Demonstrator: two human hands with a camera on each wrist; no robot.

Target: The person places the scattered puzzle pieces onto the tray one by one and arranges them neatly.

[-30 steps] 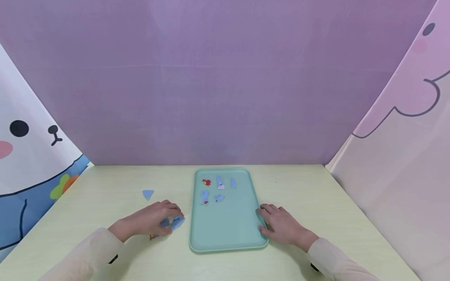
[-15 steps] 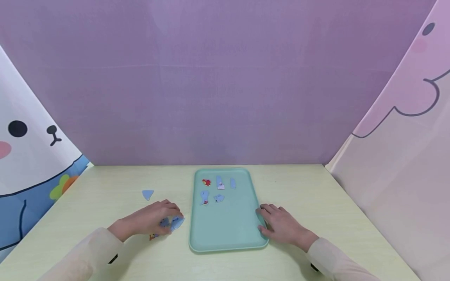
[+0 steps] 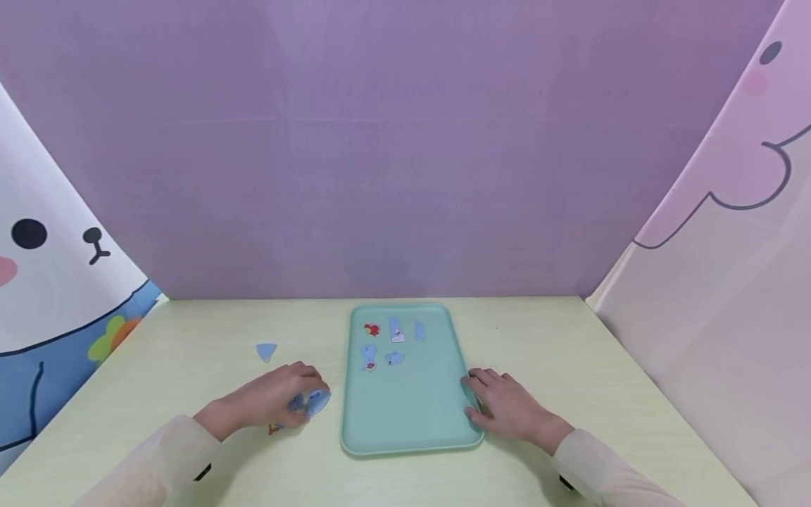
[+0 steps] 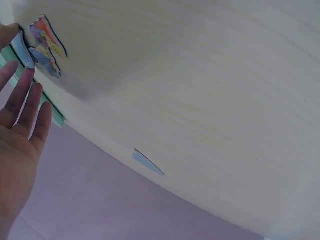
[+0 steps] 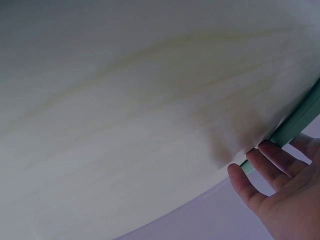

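Note:
In the head view my left hand (image 3: pixel 272 396) is left of the green tray, its thumb and fingers pinching a blue puzzle piece (image 3: pixel 318 402). Beneath that hand lie other pieces: a blue one (image 4: pixel 46 62) and an orange, printed one (image 4: pixel 46 34), both partly hidden in the head view. Farther back on the table is a pale blue, triangular piece (image 3: pixel 267 351). My right hand (image 3: pixel 510 408) rests at the right rim of the tray (image 3: pixel 412 422), fingertips on the edge, fingers loosely extended in the right wrist view.
Several pieces sit in the tray's far half, among them a red one (image 3: pixel 372 329) and a narrow blue strip (image 3: pixel 420 331). A purple panel (image 3: pixel 405 176) rises behind the pale wooden table (image 3: pixel 551 345). Printed cloth walls (image 3: pixel 728 296) stand on both sides.
The blue piece in my left hand has turned slightly and shifted a little left. The right hand and the tray stay where they were.

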